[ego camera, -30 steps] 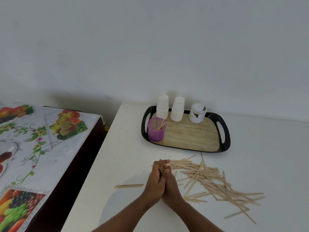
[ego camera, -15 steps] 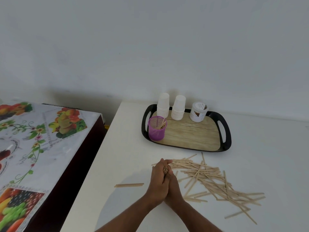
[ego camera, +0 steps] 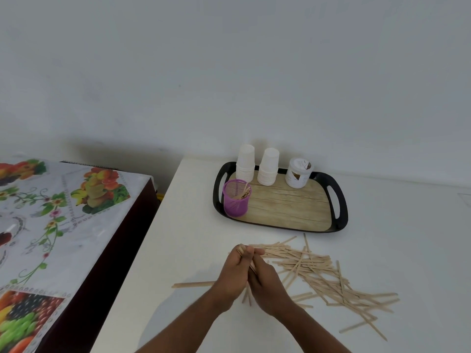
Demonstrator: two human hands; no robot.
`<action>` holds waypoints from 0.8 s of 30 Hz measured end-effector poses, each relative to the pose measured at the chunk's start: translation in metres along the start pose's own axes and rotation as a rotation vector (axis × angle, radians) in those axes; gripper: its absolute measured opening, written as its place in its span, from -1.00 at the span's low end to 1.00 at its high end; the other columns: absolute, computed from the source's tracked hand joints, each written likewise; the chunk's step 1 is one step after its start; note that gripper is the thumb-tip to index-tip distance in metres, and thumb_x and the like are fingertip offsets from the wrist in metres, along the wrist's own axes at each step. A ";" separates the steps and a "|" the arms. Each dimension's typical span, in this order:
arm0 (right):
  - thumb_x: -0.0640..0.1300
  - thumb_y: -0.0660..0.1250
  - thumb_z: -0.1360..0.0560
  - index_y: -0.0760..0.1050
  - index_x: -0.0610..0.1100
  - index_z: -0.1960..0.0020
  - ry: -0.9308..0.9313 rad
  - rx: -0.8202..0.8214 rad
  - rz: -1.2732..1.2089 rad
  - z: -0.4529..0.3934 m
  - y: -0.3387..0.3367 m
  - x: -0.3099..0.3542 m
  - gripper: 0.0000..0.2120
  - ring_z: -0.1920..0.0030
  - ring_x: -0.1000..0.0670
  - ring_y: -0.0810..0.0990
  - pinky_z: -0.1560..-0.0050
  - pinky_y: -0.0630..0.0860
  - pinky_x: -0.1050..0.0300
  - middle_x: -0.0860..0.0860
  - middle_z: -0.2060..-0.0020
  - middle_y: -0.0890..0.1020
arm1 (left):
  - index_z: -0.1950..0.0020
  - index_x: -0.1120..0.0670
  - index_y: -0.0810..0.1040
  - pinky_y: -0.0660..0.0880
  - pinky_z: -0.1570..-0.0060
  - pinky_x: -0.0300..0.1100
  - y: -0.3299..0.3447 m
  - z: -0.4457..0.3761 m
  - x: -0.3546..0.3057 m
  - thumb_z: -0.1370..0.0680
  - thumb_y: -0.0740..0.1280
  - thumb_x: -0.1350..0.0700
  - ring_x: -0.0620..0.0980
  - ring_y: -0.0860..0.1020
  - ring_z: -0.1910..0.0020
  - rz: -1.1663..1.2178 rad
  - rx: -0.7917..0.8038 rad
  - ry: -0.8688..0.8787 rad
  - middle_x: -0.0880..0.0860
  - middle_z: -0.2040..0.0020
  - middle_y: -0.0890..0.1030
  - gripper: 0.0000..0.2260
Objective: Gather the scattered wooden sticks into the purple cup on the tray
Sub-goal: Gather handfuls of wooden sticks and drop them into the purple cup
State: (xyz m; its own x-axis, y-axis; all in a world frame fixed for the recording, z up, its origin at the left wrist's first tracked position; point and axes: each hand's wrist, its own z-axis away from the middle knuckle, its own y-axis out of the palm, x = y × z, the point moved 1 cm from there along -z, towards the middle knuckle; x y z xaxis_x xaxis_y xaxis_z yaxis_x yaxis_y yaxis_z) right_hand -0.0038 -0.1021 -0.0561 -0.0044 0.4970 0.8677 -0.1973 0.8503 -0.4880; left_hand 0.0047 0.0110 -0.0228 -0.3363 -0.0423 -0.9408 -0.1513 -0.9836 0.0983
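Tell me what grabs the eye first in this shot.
The two hands, left hand and right hand, pressed together low in the middle, gripping a bundle of sticks. Right of them, a loose pile of wooden sticks sprawls over the white table. Behind, the purple cup stands at the left end of the tray.
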 end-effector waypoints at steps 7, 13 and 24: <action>-0.11 0.16 -0.72 0.47 0.06 -0.34 0.008 0.074 -0.081 0.011 -0.004 0.020 -0.76 -0.02 0.07 0.70 -0.06 0.65 0.04 0.08 0.00 0.71 | -0.23 0.10 0.43 0.50 -0.32 0.07 -0.002 0.008 -0.008 -0.72 0.15 0.05 0.00 0.65 -0.20 0.228 -0.052 0.007 0.07 0.01 0.74 -0.82; -0.02 0.33 -0.66 0.55 -0.05 -0.20 0.205 0.145 -0.311 0.023 -0.005 0.022 -0.83 0.30 0.13 0.58 0.30 0.51 0.18 0.05 0.20 0.65 | -0.10 0.12 0.45 0.61 0.07 -0.08 -0.006 0.009 -0.008 -0.73 0.13 0.11 0.03 0.71 -0.01 0.326 -0.190 -0.078 0.04 0.26 0.53 -0.85; -0.26 0.40 -0.60 0.65 -0.15 -0.27 0.188 -0.127 -0.710 0.038 -0.002 0.014 -0.74 0.04 -0.11 0.76 -0.05 0.66 0.11 -0.10 -0.01 0.77 | 0.01 0.12 0.40 0.56 -0.04 0.04 -0.015 0.010 -0.003 -0.73 0.11 0.16 0.08 0.54 0.26 0.754 -0.327 -0.095 0.06 0.28 0.46 -0.84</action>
State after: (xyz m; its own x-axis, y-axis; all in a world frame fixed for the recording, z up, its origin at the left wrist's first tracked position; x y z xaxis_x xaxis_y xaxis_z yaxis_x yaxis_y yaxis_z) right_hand -0.0404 -0.1039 -0.0396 0.2521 -0.1675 0.9531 0.0241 0.9857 0.1668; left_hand -0.0009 0.0280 -0.0182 -0.3188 -0.7103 -0.6275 0.4192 -0.6995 0.5788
